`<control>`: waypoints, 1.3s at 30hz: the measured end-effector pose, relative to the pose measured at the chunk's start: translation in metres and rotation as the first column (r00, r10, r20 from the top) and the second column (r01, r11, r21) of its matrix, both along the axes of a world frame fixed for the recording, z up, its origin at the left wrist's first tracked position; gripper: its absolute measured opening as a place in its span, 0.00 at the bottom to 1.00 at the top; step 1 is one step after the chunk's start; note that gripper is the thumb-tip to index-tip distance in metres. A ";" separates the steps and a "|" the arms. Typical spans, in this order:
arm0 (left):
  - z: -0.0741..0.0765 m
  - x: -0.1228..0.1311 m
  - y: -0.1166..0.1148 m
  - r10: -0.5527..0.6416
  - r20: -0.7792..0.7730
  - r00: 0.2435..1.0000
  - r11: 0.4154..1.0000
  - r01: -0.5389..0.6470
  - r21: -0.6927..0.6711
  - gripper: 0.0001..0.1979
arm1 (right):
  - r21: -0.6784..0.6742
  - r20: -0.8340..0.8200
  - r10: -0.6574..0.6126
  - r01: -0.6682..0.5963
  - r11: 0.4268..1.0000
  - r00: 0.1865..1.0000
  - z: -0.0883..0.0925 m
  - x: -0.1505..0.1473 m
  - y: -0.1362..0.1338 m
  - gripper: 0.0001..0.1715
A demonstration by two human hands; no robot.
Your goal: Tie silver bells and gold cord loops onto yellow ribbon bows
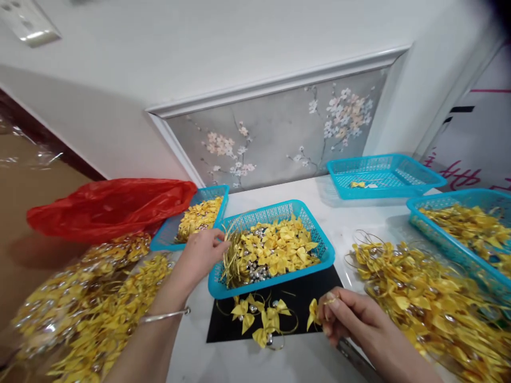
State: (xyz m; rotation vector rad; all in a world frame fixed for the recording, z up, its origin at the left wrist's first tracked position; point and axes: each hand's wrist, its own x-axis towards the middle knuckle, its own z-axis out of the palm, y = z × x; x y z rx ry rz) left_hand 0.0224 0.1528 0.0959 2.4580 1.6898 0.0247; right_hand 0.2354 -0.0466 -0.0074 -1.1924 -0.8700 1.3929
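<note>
My left hand reaches over the left rim of the middle blue basket, its thumb and forefinger closed at a bundle of thin gold cords. Beside the cords, yellow ribbon bows and small silver bells fill that basket. Low on the right, my right hand pinches a yellow ribbon bow; its fingers cover part of it. Several finished-looking bows with bells and cord loops lie on a black mat between my hands.
Heaps of corded bows lie at left and right. A red plastic bag and a smaller blue basket stand at back left. Another blue basket sits by the wall; one more is at right. A dark, narrow object shows under my right hand.
</note>
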 end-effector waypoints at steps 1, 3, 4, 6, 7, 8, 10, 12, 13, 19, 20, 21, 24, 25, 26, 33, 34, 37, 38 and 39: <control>-0.005 -0.006 -0.003 0.020 -0.048 0.999 1.000 -0.019 0.009 0.10 | 0.005 0.004 0.011 -0.011 1.000 1.000 0.000 0.000 0.000 0.29; -0.013 -0.011 -0.009 0.029 -0.129 0.991 0.999 -0.025 0.036 0.10 | 0.015 0.007 0.025 -0.025 1.000 1.000 0.000 -0.001 0.001 0.29; -0.014 -0.011 -0.011 0.024 -0.158 0.987 0.998 -0.015 0.055 0.10 | 0.020 0.005 0.027 -0.027 0.999 1.000 0.000 -0.001 0.001 0.29; -0.011 -0.006 -0.012 -0.015 -0.189 0.982 0.995 0.033 0.093 0.11 | 0.025 0.003 0.026 -0.026 0.999 1.000 -0.001 -0.001 0.002 0.30; -0.008 0.000 -0.011 -0.052 -0.192 0.980 0.992 0.074 0.107 0.12 | 0.026 0.003 0.019 -0.019 0.999 1.000 -0.002 -0.001 0.002 0.30; -0.004 0.007 -0.008 -0.105 -0.187 0.977 0.985 0.128 0.113 0.12 | 0.027 0.005 0.013 -0.013 1.000 1.000 -0.002 0.000 0.002 0.30; 0.001 0.028 0.003 -0.244 -0.161 0.956 0.959 0.263 0.105 0.11 | 0.029 0.005 0.005 -0.006 1.000 1.000 -0.003 0.001 0.003 0.30; -0.001 0.055 0.017 -0.375 -0.133 0.917 0.917 0.388 0.091 0.12 | 0.028 0.002 0.015 -0.015 0.999 1.000 -0.003 0.001 0.004 0.31; -0.005 0.069 0.025 -0.419 -0.128 0.899 0.899 0.430 0.086 0.14 | 0.027 0.003 0.023 -0.023 0.999 1.000 -0.002 0.001 0.004 0.31; -0.052 0.140 0.054 -0.460 -0.150 0.875 0.879 0.473 0.062 0.16 | 0.025 -0.006 0.008 -0.008 1.000 1.000 0.000 0.003 0.008 0.32; -0.058 0.146 0.056 -0.456 -0.155 0.876 0.882 0.469 0.055 0.16 | 0.022 -0.019 -0.001 0.001 1.000 1.000 -0.001 0.003 0.009 0.32; -0.063 0.151 0.058 -0.452 -0.160 0.877 0.885 0.464 0.046 0.16 | 0.017 -0.033 -0.010 0.010 1.000 0.999 -0.001 0.003 0.010 0.32; -0.069 0.157 0.062 -0.446 -0.162 0.880 0.890 0.455 0.024 0.16 | 0.009 -0.068 -0.022 0.022 1.000 0.997 -0.005 0.002 0.012 0.33; -0.069 0.157 0.063 -0.444 -0.158 0.882 0.891 0.453 0.020 0.16 | 0.010 -0.076 -0.026 0.026 1.000 0.997 -0.008 0.001 0.013 0.33; -0.067 0.156 0.064 -0.443 -0.151 0.883 0.892 0.451 0.020 0.16 | 0.014 -0.085 -0.030 0.031 0.999 0.996 -0.010 0.000 0.013 0.33; -0.031 0.139 0.059 -0.428 -0.077 0.900 0.899 0.433 0.059 0.15 | 0.027 -0.082 -0.047 0.049 0.998 0.995 -0.019 -0.006 0.012 0.32; -0.023 0.134 0.058 -0.419 -0.077 0.905 0.903 0.424 0.067 0.15 | 0.031 -0.075 -0.042 0.045 0.999 0.996 -0.019 -0.006 0.012 0.32; 0.000 0.107 0.053 -0.348 -0.117 0.930 0.928 0.359 0.096 0.15 | 0.036 -0.049 -0.035 0.037 0.999 0.998 -0.016 -0.004 0.010 0.32; 0.006 0.095 0.050 -0.310 -0.140 0.940 0.939 0.326 0.108 0.15 | 0.034 -0.040 -0.033 0.035 0.999 0.999 -0.015 -0.004 0.009 0.32; 0.012 0.082 0.046 -0.263 -0.168 0.950 0.951 0.285 0.121 0.14 | 0.033 -0.034 -0.028 0.029 0.999 0.999 -0.014 -0.003 0.009 0.32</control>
